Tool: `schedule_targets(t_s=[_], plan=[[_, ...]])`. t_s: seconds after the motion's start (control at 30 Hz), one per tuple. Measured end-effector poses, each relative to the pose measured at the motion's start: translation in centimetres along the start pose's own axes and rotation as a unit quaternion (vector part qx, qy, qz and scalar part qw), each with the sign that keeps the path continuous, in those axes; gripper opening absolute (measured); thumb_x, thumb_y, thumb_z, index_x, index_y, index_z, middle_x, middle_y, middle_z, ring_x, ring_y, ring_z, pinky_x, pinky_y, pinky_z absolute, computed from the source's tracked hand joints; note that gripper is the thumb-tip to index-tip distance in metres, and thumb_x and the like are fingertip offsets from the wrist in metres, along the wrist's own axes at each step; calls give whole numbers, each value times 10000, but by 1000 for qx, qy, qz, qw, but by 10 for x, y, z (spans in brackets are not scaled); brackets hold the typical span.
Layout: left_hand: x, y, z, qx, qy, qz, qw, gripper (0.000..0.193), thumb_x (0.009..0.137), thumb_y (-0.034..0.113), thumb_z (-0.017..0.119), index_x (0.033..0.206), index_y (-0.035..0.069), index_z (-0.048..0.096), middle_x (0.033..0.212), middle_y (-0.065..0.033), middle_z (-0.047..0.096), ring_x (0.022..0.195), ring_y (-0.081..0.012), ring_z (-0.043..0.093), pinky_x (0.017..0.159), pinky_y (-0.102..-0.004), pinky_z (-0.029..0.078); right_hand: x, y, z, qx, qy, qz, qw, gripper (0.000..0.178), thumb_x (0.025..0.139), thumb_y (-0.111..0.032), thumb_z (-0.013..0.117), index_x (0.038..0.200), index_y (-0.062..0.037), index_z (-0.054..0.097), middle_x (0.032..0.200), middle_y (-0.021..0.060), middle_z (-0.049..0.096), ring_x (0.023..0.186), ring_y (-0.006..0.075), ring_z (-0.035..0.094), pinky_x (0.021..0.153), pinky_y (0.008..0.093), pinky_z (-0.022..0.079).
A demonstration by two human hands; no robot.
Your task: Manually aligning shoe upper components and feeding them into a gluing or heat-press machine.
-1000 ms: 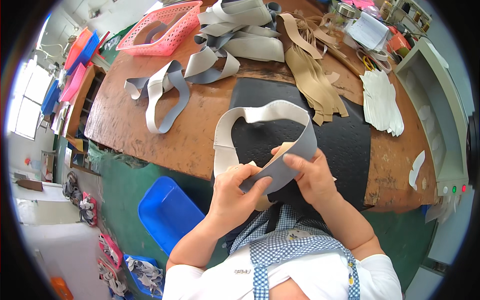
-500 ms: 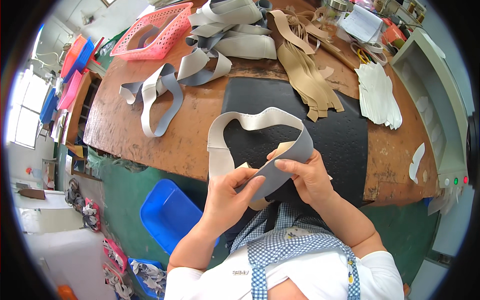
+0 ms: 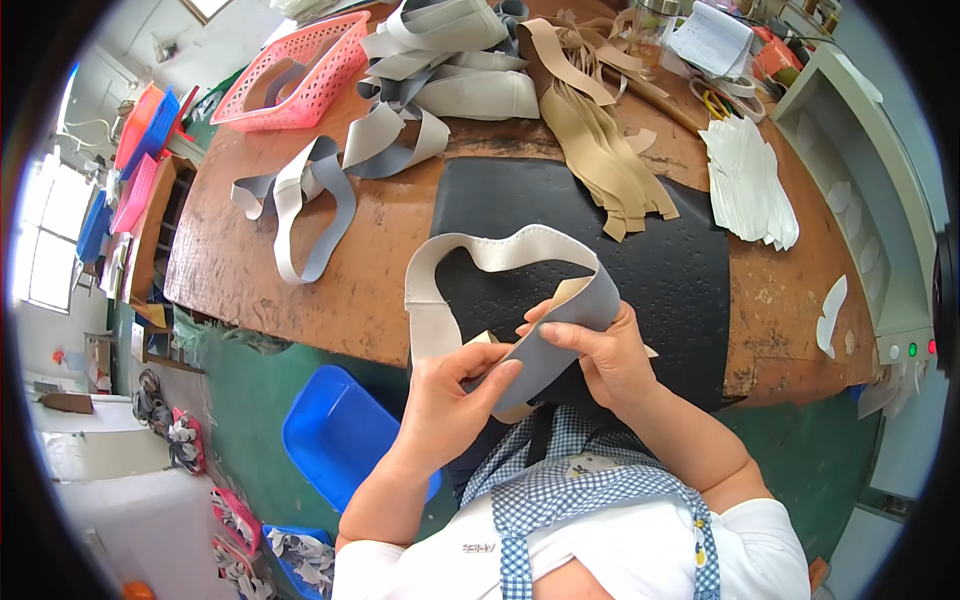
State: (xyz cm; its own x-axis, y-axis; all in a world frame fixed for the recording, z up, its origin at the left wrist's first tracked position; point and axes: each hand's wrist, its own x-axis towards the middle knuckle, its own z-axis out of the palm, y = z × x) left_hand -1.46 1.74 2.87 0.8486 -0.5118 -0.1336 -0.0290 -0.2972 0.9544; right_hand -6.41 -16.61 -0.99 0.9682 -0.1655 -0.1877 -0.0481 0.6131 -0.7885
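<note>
A looped band (image 3: 598,300), grey outside and off-white inside with stitching along its edge, is held over the near edge of the black mat (image 3: 660,320). My left hand (image 3: 440,400) pinches its lower near part between thumb and fingers. Higher up and to the right, my right hand (image 3: 618,362) grips the same band, thumb on the grey face and fingers behind. A tan strip (image 3: 570,290) shows against the inner side by the right fingertips. Part of the band near my lap is hidden by my hands.
Grey-white bands (image 3: 475,92) are piled at the back, beside a pink basket (image 3: 335,95). Tan strips (image 3: 600,170) and white pieces (image 3: 745,185) lie to the right. A blue bin (image 3: 335,430) stands below the table edge at left; a grey machine frame (image 3: 870,170) is at right.
Both hands keep their grip on the band, with only slight finger movement. The whole view has shifted a little.
</note>
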Motion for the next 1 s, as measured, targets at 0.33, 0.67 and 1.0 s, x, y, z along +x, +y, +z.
schedule_targets(t_s=[0.33, 0.67, 1.0], plan=[[-2, 2, -6, 49, -21, -25, 998, 154, 911, 80, 714, 991, -50, 728, 705, -25, 701, 668, -13, 581, 580, -184, 451, 6, -11, -3, 10, -13, 13, 1000, 210, 884, -18, 709, 1091, -16, 676, 1065, 131, 719, 991, 256, 718, 880, 408, 573], [5, 4, -2, 54, -50, -14, 997, 182, 926, 105, 714, 1004, -59, 725, 722, -23, 698, 662, -24, 571, 579, -194, 462, 0, -1, 3, -24, -15, 40, 999, 294, 858, -36, 730, 1144, -8, 665, 1078, 130, 713, 973, 244, 709, 922, 396, 556], [2, 2, 8, -17, -22, -8, 1000, 192, 933, 107, 710, 1021, -63, 723, 722, -21, 699, 668, -20, 578, 590, -188, 466, 3, -6, -3, -13, -3, 33, 999, 288, 884, -56, 718, 1160, -9, 651, 1058, 139, 713, 959, 228, 717, 871, 359, 580]])
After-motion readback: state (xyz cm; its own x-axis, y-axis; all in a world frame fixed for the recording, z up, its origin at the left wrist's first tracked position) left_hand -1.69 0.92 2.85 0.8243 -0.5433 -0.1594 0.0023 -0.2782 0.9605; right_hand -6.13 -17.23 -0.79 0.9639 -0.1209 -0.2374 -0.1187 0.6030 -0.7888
